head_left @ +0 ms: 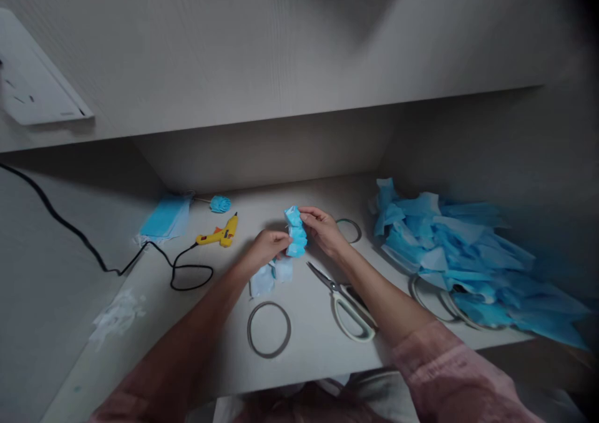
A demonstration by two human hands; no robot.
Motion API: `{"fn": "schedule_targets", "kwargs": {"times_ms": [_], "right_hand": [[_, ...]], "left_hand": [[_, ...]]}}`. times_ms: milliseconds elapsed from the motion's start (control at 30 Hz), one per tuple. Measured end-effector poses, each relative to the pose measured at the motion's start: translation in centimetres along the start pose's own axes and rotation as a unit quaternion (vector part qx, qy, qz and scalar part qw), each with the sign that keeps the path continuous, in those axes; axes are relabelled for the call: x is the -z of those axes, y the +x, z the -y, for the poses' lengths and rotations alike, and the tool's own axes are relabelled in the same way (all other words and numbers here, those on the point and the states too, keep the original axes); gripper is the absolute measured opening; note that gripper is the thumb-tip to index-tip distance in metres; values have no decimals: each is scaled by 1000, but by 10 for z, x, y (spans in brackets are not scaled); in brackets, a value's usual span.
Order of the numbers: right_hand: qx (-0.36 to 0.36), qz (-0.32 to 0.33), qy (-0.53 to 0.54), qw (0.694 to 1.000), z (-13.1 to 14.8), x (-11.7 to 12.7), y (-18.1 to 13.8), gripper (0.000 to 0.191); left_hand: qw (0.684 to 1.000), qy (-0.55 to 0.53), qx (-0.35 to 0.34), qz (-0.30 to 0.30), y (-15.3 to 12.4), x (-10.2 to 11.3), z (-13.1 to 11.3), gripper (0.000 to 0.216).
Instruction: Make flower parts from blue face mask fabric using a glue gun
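Between my hands, a bit above the tabletop, is a gathered strip of blue mask fabric (296, 233) with ruffled folds. My left hand (271, 248) pinches its lower left side. At its upper right edge, the fingers of my right hand (325, 228) are closed on it. Just below my left hand lie pale blue fabric pieces (262, 282) on the table. Scissors (346, 304) with white handles rest partly under my right forearm, blades slightly apart and pointing toward the strip. A grey ring (269, 329) lies flat nearer to me.
At the left are a yellow glue gun (219, 233) with a looping black cord (191, 267), a blue face mask (166, 217) and a blue fabric rose (219, 204) on a stick. A large heap of blue fabric (449, 242) fills the right side. A shelf panel (281, 55) overhangs the table.
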State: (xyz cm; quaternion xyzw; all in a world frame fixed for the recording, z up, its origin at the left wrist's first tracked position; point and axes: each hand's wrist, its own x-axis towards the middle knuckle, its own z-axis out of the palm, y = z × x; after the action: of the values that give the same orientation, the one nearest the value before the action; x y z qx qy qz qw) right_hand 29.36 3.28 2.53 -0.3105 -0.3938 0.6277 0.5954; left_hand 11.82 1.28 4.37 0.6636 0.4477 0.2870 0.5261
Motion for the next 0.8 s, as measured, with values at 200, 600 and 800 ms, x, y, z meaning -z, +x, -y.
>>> {"fn": "schedule_targets", "kwargs": {"times_ms": [200, 600, 800], "right_hand": [[30, -9, 25, 999, 6, 10, 6, 33], [103, 199, -309, 924, 8, -29, -28, 14], [161, 171, -401, 885, 3, -34, -31, 14]], "left_hand": [[996, -63, 17, -67, -6, 15, 11, 32], [957, -190, -50, -215, -32, 21, 17, 37], [956, -177, -65, -226, -31, 19, 22, 36]]}}
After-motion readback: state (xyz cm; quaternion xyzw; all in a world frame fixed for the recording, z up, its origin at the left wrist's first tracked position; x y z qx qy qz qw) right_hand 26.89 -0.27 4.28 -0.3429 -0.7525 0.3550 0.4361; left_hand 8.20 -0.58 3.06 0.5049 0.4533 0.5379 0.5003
